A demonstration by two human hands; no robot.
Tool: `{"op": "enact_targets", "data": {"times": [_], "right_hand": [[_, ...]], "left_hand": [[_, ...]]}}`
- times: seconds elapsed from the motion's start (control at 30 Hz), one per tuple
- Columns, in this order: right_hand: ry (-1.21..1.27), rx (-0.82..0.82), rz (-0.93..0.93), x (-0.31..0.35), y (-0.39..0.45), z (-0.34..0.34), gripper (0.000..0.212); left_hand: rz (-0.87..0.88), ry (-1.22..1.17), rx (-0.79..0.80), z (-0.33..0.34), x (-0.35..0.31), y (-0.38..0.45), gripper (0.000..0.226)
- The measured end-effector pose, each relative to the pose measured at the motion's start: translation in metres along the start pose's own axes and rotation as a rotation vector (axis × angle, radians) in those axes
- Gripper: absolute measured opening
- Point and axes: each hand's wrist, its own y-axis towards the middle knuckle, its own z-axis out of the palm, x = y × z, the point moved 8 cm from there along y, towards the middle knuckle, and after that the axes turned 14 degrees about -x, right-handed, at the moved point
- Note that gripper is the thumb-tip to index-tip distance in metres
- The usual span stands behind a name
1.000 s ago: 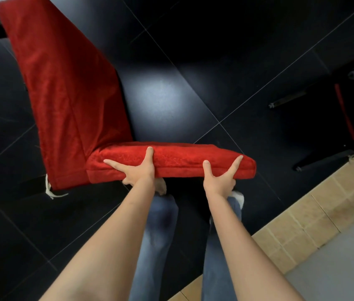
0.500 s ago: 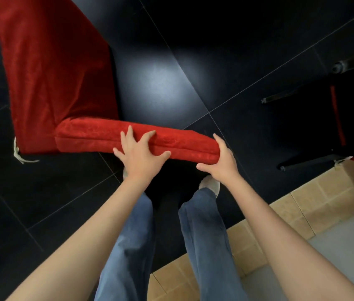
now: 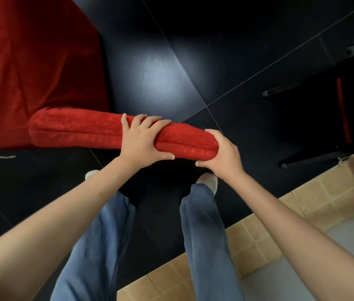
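Both hands clasp the red seat cushion (image 3: 89,131): left hand (image 3: 141,142) wraps mid-length, right hand (image 3: 223,153) grips its near end; its long axis stretches away leftward.

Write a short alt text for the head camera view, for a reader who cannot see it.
Two bare hands grip the edge of a red seat cushion: the left hand lies over its top, the right hand wraps its corner. The chair's red backrest stands on the picture's left above a black tiled floor.
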Motion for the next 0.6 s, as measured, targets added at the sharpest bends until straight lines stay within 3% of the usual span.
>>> {"op": "enact_targets", "data": {"times": [0.17, 0.37, 0.6], "right_hand": [[0.040, -0.026, -0.027, -0.0029, 0.0028, 0.0000, 0.093], [0.065, -0.049, -0.044, -0.0026, 0.0050, 0.0002, 0.088], [0.062, -0.087, -0.053, 0.0047, 0.0034, -0.0053, 0.059]], "left_hand": [[0.201, 0.076, -0.102, 0.0026, -0.0044, 0.0004, 0.096], [0.256, 0.076, -0.213, 0.0022, -0.0064, 0.0009, 0.090], [0.276, 0.038, -0.303, -0.0047, -0.0060, 0.0007, 0.083]]}}
